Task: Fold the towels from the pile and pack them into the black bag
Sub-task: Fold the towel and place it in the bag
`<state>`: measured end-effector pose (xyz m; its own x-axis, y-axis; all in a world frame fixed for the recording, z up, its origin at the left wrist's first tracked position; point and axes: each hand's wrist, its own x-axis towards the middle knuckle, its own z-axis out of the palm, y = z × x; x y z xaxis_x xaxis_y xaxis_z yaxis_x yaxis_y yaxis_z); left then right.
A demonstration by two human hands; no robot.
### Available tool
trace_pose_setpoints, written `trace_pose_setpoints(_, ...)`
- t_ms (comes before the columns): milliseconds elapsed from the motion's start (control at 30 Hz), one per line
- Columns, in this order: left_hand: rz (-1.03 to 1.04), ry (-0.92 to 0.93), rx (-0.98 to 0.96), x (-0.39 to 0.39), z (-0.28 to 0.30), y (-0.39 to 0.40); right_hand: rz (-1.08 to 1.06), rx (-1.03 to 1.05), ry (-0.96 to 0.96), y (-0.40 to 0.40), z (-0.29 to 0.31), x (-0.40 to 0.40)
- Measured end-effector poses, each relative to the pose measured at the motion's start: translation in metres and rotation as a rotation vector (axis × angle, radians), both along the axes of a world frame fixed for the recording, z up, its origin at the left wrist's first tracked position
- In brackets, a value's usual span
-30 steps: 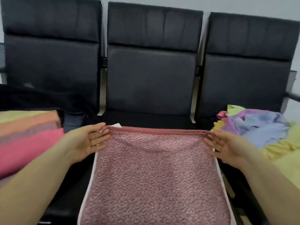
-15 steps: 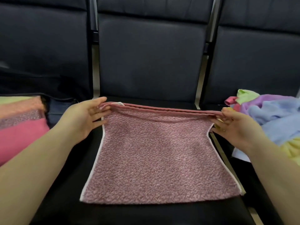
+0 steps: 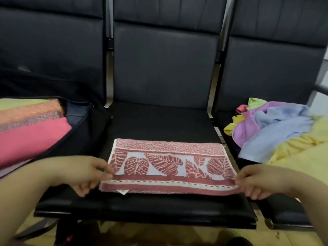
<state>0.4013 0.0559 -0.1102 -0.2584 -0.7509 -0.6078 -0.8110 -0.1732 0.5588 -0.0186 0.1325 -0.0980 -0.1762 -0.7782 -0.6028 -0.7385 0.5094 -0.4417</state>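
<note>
I am holding a folded red towel [image 3: 168,166] flat on the middle seat [image 3: 159,125] of the bench, with its leaf-patterned border facing up and its near edge lying toward me. My left hand [image 3: 85,173] is pinching the near left corner of the towel, fingers curled around the edge where the layers are meeting. My right hand [image 3: 255,181] is gripping the near right corner in the same way, fingers curled under the hem. A small white label [image 3: 123,192] is poking out from under the near edge, close to my left hand. The towel is lying toward the front half of the seat, with bare black cushion showing behind it and a strip of cushion in front.

On the seat to my left, the black bag [image 3: 83,125] is sitting open, and folded towels [image 3: 30,125] are lying stacked inside it: a pink one nearest me, then a speckled one, an orange one and a pale green one behind. On the seat to my right, the pile of towels [image 3: 276,126] is lying loose and crumpled, with blue, purple, yellow, green and pink cloth tangled together, well apart from the red towel. Both of my forearms are reaching in from the bottom corners. The black seat backs are standing upright behind everything, and a tan floor [image 3: 177,235] is showing below the front of the seat.
</note>
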Motion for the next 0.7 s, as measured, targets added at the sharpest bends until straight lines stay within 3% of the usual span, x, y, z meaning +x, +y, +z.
trace_pose_setpoints(100, -0.059, -0.197, -0.314, -0.003, -0.005, 0.001, -0.001, -0.215, 0.169, -0.007, -0.007, 0.004)
trace_pose_setpoints(167, -0.029, -0.225, -0.533, -0.01, -0.004, -0.001, -0.037, -0.32, 0.189, -0.012, -0.006, 0.018)
trace_pose_setpoints(233, -0.02, -0.196, -0.656, -0.023, -0.006, -0.002, 0.004, -0.298, 0.241, -0.017, -0.009, 0.039)
trace_pose_setpoints(367, -0.198, -0.163, -0.693, -0.054, -0.022, -0.006, 0.118, -0.203, 0.335, -0.037, -0.029, 0.073)
trace_pose_setpoints(500, -0.381, -0.294, -0.682, -0.082, -0.035, -0.015, 0.194, -0.233, 0.498, -0.056, -0.04, 0.103)
trace_pose_setpoints(600, -0.437, -0.324, -0.655, -0.098, -0.042, -0.023, 0.329, -0.315, 0.46, -0.063, -0.05, 0.131)
trace_pose_setpoints(700, -0.445, -0.362, -0.57, -0.101, -0.052, -0.035, 0.402, -0.233, 0.424, -0.066, -0.064, 0.149)
